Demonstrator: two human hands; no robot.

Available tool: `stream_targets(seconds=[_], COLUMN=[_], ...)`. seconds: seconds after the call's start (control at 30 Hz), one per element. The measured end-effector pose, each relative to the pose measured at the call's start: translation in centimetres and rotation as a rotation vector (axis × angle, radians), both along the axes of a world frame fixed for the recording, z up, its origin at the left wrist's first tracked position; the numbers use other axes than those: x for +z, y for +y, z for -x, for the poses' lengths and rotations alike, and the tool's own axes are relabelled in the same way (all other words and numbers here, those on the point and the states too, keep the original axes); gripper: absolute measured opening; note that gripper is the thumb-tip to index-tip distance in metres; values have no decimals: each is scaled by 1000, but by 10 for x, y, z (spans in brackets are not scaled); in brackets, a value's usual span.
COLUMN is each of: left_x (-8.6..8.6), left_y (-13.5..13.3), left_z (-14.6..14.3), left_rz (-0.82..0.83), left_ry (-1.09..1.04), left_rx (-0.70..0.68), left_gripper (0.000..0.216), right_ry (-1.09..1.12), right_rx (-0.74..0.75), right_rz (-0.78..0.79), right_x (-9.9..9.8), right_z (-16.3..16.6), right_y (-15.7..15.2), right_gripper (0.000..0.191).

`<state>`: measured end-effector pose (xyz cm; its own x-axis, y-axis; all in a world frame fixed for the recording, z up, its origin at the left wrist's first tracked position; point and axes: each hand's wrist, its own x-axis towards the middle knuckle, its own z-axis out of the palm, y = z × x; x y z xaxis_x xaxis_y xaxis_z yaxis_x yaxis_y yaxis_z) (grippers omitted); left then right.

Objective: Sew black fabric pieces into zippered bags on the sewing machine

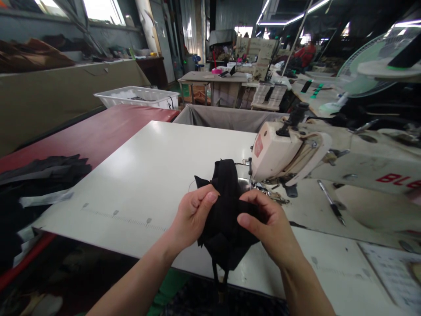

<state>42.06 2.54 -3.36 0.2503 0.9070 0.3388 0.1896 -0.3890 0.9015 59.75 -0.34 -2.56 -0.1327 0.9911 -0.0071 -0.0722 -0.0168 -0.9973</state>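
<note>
Between my two hands is a folded piece of black fabric (223, 210), held up over the front of the white sewing table (158, 166). My left hand (195, 213) pinches its left side, thumb on top. On the right side, my right hand (263, 219) grips the fabric between thumb and curled fingers. Thin straps or cords hang from the cloth's lower end past the table edge. Just beyond and to the right stands the sewing machine head (276, 149); its needle area is partly hidden by the cloth and my right hand.
A pen (331, 202) lies on the machine bed. Dark fabric pieces (39, 180) are stacked on the red surface (98, 127) at left. Behind are a white plastic basket (138, 96) and a grey cloth-lined bin (223, 116). A fan (365, 66) stands at right; a person in red (305, 55) is far back.
</note>
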Motion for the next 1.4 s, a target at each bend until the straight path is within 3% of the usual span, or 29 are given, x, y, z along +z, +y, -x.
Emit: stream_targets(seconds=[0.1, 0.3, 0.37, 0.47, 0.57, 0.7, 0.93, 1.0, 1.1, 1.17, 1.23, 1.27, 1.33, 1.4], left_x=[-2, -5, -7, -10, -14, -21, -41, -35, 1, 34, 54, 57, 44, 15], left_y=[-4, -9, -9, -10, -13, -18, -25, -28, -26, -12, 13, 28, 59, 85], left_z=[1, 3, 2, 1, 0, 0, -9, -7, 9, 28, 44, 48, 46, 29], left_rz=[-43, -23, -12, 13, 5, -59, -191, -229, -374, -532, -551, -494, -292, -30], left_ry=[5, 3, -6, -31, -21, -38, 4, 94, 370, 627, 842, 916, 901, 751], left_rx=[-34, -112, -106, -120, -121, -80, 72, 164, 263, 186, 152, 82, -195, -420], left_gripper=[43, 20, 15, 15, 20, 22, 13, 19, 20, 23, 26, 25, 21, 15], right_ry=[-37, -266, -238, -177, -260, -350, -430, -508, -556, -417, -80, 106, 358, 387], right_rx=[51, -97, -97, -21, -86, -207, -360, -395, -483, -507, -278, -196, -125, -128], right_rz=[30, -289, -259, -153, -259, -480, -584, -683, -807, -659, -335, -153, 99, 223], right_x=[1, -3, -6, -9, -10, -9, -11, -15, -27, -36, -43, -46, -52, -59], right_z=[1, -4, -6, -8, -8, -5, -2, 0, 21, 47, 76, 88, 99, 90], right_y=[-1, -1, -1, -2, -2, -2, -1, -2, -8, -13, -19, -21, -23, -23], right_gripper=[38, 46, 49, 36, 35, 27, 24, 18, 9, 10, 14, 20, 33, 38])
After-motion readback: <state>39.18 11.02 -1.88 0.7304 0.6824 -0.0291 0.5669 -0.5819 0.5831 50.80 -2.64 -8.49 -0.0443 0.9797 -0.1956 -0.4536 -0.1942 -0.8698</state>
